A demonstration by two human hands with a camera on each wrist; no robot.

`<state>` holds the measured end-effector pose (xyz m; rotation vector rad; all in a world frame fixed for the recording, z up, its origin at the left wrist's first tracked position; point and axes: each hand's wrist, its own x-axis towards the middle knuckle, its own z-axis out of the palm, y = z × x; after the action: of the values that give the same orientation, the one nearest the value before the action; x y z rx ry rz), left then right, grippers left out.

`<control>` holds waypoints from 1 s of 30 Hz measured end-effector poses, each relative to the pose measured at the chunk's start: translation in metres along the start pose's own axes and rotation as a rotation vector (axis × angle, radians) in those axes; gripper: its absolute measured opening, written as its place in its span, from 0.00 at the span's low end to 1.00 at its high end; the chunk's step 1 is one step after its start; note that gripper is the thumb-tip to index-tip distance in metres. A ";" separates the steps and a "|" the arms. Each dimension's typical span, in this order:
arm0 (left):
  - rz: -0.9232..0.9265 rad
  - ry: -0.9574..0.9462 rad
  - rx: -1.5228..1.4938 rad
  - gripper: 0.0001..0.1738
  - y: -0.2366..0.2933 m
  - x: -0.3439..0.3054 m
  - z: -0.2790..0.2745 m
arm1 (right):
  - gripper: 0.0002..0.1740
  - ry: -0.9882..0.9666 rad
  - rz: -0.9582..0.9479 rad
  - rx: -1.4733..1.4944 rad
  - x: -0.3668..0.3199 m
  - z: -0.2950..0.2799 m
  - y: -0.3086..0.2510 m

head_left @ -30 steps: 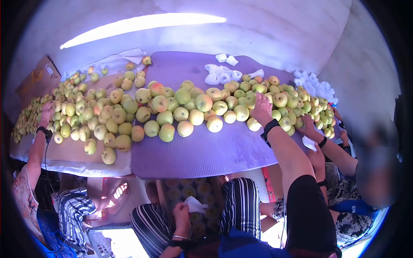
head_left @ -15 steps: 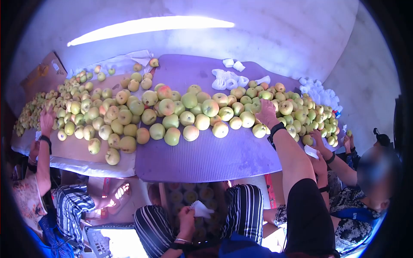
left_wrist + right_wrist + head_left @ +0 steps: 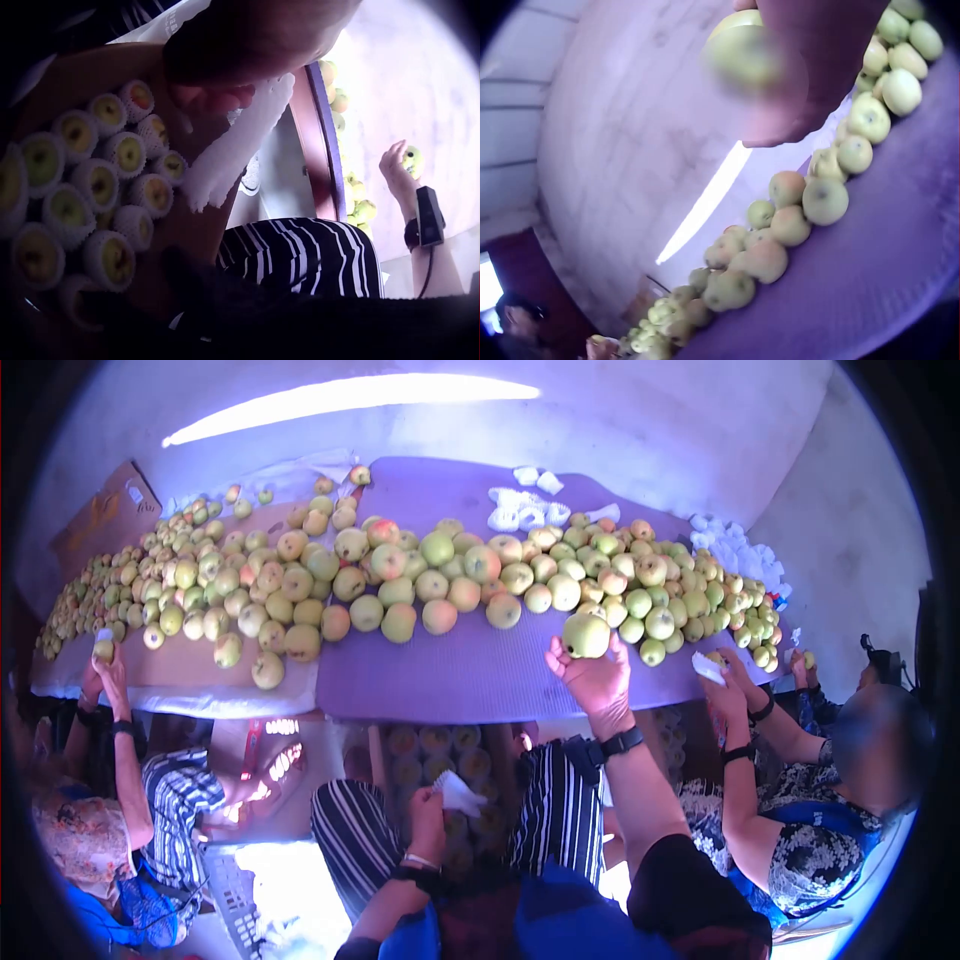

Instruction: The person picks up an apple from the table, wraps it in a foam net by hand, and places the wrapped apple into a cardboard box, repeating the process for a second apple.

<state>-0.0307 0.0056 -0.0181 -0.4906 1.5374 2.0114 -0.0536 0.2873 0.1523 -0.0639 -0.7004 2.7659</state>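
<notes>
My right hand [image 3: 597,682] holds a yellow-green apple [image 3: 586,636] over the front of the purple-covered table [image 3: 450,685], fingers curled about its underside. The same apple [image 3: 746,52] shows near the top of the right wrist view, partly behind the hand. Low in front of my body, my left hand [image 3: 428,825] pinches a white foam net sleeve [image 3: 461,796]. In the left wrist view this foam sleeve [image 3: 241,150] hangs limp beside a box of apples [image 3: 101,184] in white foam nets.
A long heap of loose apples [image 3: 400,590] spans the table. Foam nets [image 3: 525,510] lie behind it, with more foam nets [image 3: 735,550] at the right end. People sit close on both sides, one handling an apple [image 3: 104,650] at left. Striped trouser legs [image 3: 560,805] flank the box.
My right hand has drawn back from the heap toward me, lifting an apple out. My left hand stays low with the foam sleeve. The person at left has pulled their hands back.
</notes>
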 end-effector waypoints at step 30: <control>0.415 0.133 0.458 0.07 -0.015 0.002 -0.024 | 0.26 -0.025 0.680 -0.130 -0.124 -0.044 0.177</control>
<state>-0.0234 -0.0142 -0.0375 -0.1265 2.2522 1.8407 0.0234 0.1234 0.0268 -0.3552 -1.0180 3.3531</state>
